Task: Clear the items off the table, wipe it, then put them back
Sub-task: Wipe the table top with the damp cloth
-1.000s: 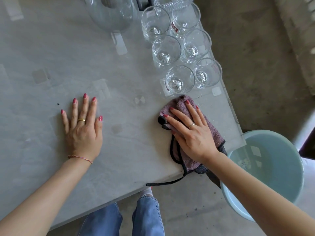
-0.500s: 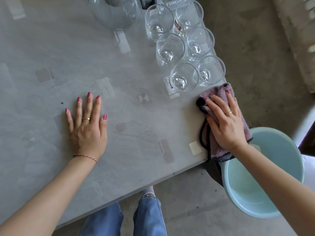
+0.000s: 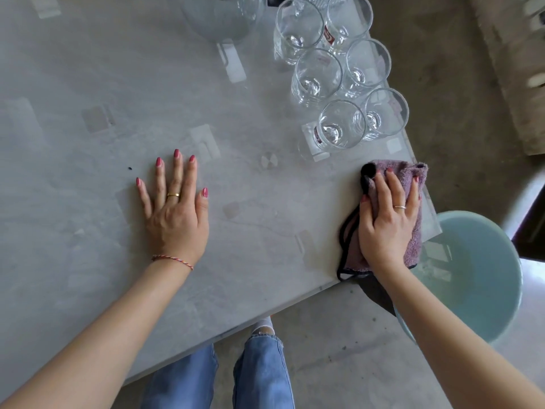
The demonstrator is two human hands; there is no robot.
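A folded mauve terry cloth with black piping (image 3: 413, 184) is pressed flat against the grey, glass-topped table (image 3: 88, 84) by the right hand (image 3: 386, 222), near the table's right-hand corner. The fingers of this hand are extended and slightly spread over the cloth; nothing is gripped or pinched. A thin ring is seen on one finger. The cloth's near end and a dark flap are seen to overhang the front edge of the table.

The left hand (image 3: 174, 214) is laid palm-down on the bare tabletop, well apart from the cloth, with fingers straight and fanned. A gold ring and a braided red wrist cord are worn.

Six clear drinking glasses (image 3: 342, 125) are grouped upright in two rows just beyond the cloth, along the right edge. A larger clear glass vessel (image 3: 224, 16) is cut off by the upper edge of the view. A pale blue plastic basin (image 3: 477, 276) is placed on the concrete floor beside the table corner. Blue jeans (image 3: 262, 373) are visible below the table edge.
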